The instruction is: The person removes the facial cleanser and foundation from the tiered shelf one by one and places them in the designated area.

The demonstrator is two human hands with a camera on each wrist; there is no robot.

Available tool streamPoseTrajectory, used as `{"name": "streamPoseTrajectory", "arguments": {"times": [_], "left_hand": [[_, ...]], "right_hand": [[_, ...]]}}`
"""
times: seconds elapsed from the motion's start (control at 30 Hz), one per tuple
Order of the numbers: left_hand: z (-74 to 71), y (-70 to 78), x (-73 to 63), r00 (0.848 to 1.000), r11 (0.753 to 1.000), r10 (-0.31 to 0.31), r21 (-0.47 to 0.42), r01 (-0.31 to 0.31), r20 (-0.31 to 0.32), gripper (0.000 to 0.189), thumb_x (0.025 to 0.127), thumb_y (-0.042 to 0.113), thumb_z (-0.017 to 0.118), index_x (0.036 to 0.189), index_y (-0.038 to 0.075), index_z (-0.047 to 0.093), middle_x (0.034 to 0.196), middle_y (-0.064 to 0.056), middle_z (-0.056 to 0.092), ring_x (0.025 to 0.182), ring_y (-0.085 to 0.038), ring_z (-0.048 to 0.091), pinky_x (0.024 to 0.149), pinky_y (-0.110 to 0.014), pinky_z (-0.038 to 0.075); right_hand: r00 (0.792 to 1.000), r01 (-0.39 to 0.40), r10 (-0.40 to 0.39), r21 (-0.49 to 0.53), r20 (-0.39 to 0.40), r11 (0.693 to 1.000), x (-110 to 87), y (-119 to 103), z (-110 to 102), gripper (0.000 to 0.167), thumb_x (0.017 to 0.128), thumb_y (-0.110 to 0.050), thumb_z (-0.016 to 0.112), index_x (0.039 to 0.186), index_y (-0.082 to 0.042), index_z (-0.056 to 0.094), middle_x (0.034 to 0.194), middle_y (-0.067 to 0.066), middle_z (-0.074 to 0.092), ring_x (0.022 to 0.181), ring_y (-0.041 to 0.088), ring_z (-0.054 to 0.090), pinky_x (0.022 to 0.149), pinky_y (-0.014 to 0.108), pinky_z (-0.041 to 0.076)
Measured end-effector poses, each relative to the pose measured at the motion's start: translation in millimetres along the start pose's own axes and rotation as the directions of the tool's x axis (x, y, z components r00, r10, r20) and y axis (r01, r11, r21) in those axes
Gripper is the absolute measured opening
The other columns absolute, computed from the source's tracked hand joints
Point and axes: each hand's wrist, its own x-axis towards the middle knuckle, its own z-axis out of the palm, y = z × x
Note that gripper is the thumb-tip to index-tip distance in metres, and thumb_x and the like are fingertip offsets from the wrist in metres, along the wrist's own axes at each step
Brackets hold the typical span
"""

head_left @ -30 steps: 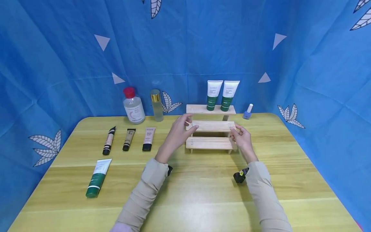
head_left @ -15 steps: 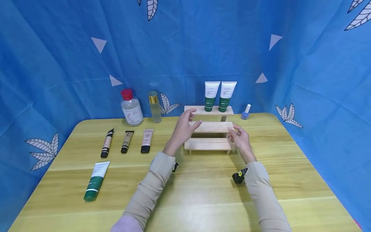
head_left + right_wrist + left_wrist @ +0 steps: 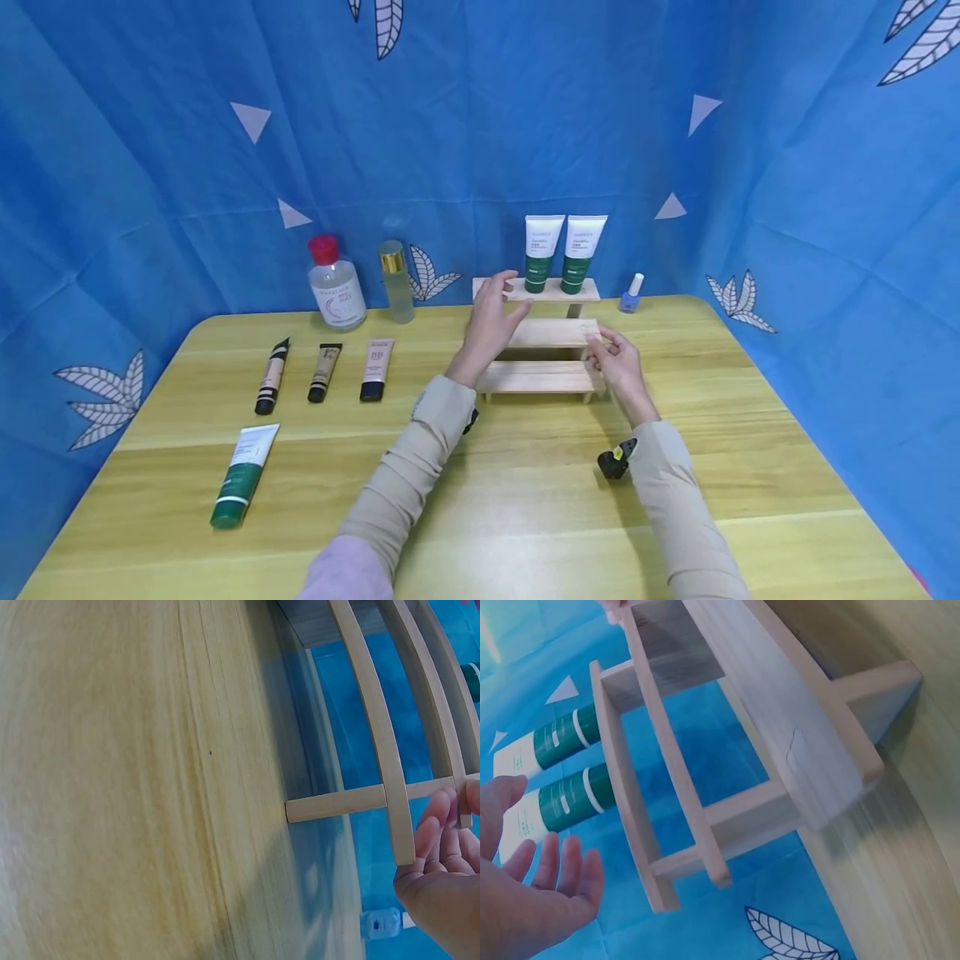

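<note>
A three-step wooden display stand (image 3: 540,377) stands near the back of the table. Two white-and-green squeeze tubes (image 3: 542,254) are upright on its top step, caps down. My left hand (image 3: 486,332) is at the stand's left side, thumb and fingers spread, its fingertips just left of the tubes and holding nothing. In the left wrist view those fingers (image 3: 547,862) curve loosely in front of the tubes. My right hand (image 3: 622,373) pinches the right end of the middle step; the right wrist view shows thumb and fingers about that board (image 3: 442,735).
Left of the stand are a red-capped clear bottle (image 3: 337,292) and a gold-collared bottle (image 3: 397,287). Several small cosmetic tubes (image 3: 377,367) and another green-and-white tube (image 3: 243,475) lie at left. A nail polish bottle (image 3: 632,296) stands right of the stand, before a blue curtain (image 3: 465,125).
My left hand has moved right and upward along the stand, closer to the upright tubes. My right hand keeps its hold on the middle step. The head view has shifted slightly.
</note>
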Motion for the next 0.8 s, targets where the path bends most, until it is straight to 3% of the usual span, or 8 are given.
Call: {"name": "streamPoseTrajectory", "arguments": {"times": [0.33, 0.8], "left_hand": [[23.0, 0.6, 15.0, 0.995, 0.999, -0.034, 0.024, 0.036, -0.092, 0.057, 0.09, 0.023, 0.066, 0.139, 0.009, 0.042, 0.123, -0.011, 0.053, 0.112, -0.023, 0.051, 0.09, -0.034, 0.047], [41.5, -0.4, 29.5, 0.988, 0.997, -0.079, -0.003, 0.08, -0.131, 0.063, 0.089, 0.025, 0.067, 0.142, 0.012, 0.035, 0.13, -0.014, 0.05, 0.116, -0.024, 0.049, 0.095, -0.038, 0.043]], "right_hand": [[1.0, 0.005, -0.005, -0.015, 0.008, 1.0, -2.0, -2, -1, 0.053, 0.097, -0.028, 0.054, 0.144, -0.007, 0.039, 0.084, -0.004, 0.057, 0.07, 0.002, 0.053, 0.064, 0.013, 0.047], [1.0, 0.005, -0.005, 0.002, 0.003, 1.0, -2.1, 1, 0, 0.052, 0.097, -0.028, 0.054, 0.144, -0.008, 0.04, 0.083, -0.003, 0.056, 0.069, 0.004, 0.053, 0.062, 0.014, 0.046]]}}
